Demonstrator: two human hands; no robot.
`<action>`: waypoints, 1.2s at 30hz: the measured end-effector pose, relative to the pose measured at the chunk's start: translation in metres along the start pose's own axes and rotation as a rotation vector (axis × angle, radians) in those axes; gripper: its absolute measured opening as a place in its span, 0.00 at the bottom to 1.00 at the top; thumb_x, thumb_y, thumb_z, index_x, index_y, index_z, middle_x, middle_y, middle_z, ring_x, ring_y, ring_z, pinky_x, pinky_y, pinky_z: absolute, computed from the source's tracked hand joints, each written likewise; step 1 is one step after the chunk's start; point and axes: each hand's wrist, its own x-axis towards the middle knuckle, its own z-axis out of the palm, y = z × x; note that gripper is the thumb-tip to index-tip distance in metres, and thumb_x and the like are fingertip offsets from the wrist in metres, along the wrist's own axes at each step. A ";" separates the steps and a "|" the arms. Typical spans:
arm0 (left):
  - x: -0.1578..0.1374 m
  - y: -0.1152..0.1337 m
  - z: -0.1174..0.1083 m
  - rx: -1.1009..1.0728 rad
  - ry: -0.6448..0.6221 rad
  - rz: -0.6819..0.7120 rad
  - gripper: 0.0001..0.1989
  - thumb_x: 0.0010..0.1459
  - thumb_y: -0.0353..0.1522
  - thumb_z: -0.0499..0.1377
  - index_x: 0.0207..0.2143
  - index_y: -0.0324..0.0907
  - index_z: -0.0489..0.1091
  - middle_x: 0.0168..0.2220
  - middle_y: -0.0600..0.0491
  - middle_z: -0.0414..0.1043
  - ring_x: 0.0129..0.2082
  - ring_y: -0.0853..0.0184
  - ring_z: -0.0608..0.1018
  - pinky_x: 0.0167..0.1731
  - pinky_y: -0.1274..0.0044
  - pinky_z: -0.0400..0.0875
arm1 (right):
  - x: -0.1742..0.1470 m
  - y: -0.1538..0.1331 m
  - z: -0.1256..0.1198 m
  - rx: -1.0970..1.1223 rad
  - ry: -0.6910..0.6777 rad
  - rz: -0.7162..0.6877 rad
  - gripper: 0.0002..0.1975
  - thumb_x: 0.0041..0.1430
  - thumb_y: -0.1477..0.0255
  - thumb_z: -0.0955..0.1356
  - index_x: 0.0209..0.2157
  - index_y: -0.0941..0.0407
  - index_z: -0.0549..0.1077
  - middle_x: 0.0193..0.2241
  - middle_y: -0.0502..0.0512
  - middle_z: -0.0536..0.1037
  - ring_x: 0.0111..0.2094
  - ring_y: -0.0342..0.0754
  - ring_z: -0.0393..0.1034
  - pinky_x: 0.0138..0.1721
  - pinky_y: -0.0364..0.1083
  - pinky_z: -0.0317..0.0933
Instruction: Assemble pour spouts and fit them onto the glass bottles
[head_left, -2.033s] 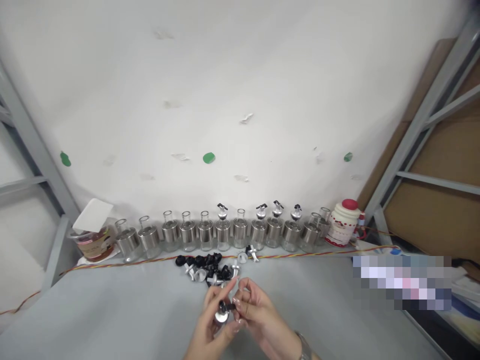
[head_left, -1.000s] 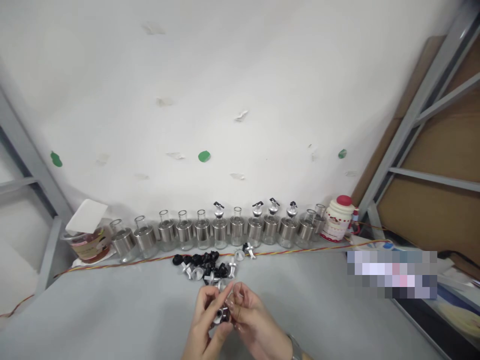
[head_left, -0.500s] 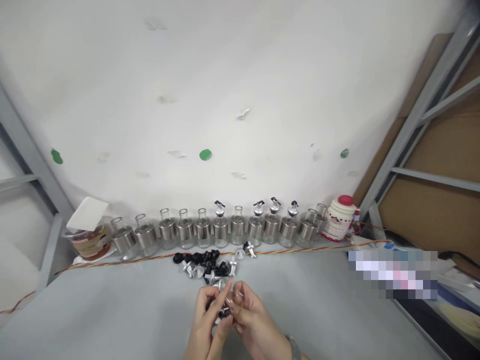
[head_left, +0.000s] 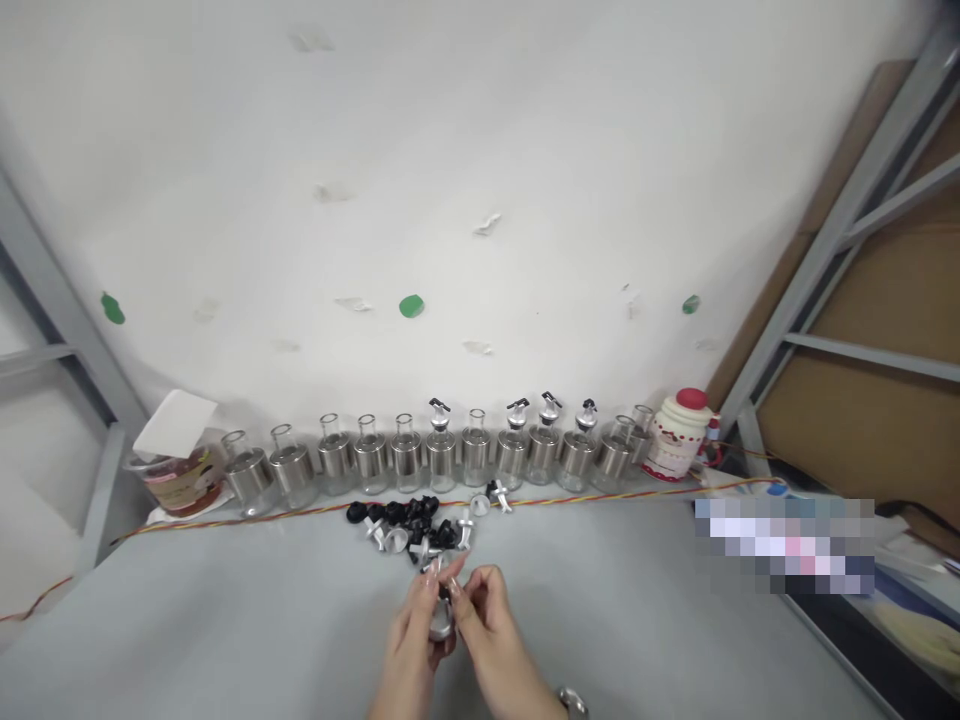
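Low in the middle of the head view, my left hand (head_left: 414,625) is closed around a silver and black pourer spout (head_left: 441,622). My right hand (head_left: 491,625) pinches the black upper part of the same spout, its thumb and fingers close together. My fingers cover much of the spout. Just beyond my fingertips lies a pile of black stopper parts (head_left: 409,512) mixed with silver spout pieces (head_left: 375,535). One silver and black piece (head_left: 499,494) rests a little to the right of the pile.
Along the wall stands a row of glass bottles with steel bands (head_left: 370,458), several topped with pourer spouts (head_left: 550,408). A tub (head_left: 184,485) is at the left end, a cream jar with a red lid (head_left: 675,440) at the right. A twisted cord (head_left: 300,516) crosses the grey table (head_left: 225,610).
The spout has turned in my hands; its silver body now faces me. My right hand has shifted slightly left, and both hands are closer together. The pile and bottles stay put.
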 end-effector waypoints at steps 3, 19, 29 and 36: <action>0.001 0.005 -0.001 -0.122 -0.074 -0.098 0.24 0.46 0.47 0.56 0.41 0.42 0.72 0.28 0.52 0.74 0.26 0.68 0.71 0.26 0.80 0.62 | 0.002 0.002 0.000 -0.027 0.019 0.035 0.18 0.51 0.55 0.63 0.27 0.54 0.55 0.21 0.44 0.63 0.22 0.40 0.60 0.24 0.41 0.56; 0.008 0.013 -0.008 -0.299 -0.107 -0.173 0.18 0.46 0.39 0.60 0.36 0.34 0.74 0.19 0.57 0.60 0.17 0.77 0.58 0.15 0.84 0.54 | 0.008 -0.031 -0.006 0.111 0.211 0.130 0.19 0.51 0.56 0.63 0.20 0.56 0.57 0.14 0.41 0.56 0.15 0.36 0.46 0.16 0.39 0.42; 0.008 0.022 -0.009 -0.205 -0.015 -0.105 0.18 0.47 0.43 0.58 0.23 0.36 0.73 0.13 0.62 0.53 0.12 0.80 0.53 0.13 0.84 0.47 | 0.010 -0.028 -0.006 0.098 0.190 0.168 0.21 0.47 0.53 0.64 0.19 0.55 0.56 0.13 0.42 0.57 0.14 0.36 0.47 0.15 0.39 0.41; 0.010 0.019 -0.005 -0.046 -0.033 -0.003 0.15 0.40 0.40 0.64 0.22 0.35 0.72 0.11 0.63 0.52 0.11 0.82 0.50 0.13 0.84 0.41 | 0.010 -0.025 -0.006 0.082 0.231 0.183 0.21 0.46 0.53 0.65 0.20 0.55 0.57 0.13 0.42 0.57 0.13 0.36 0.47 0.13 0.38 0.43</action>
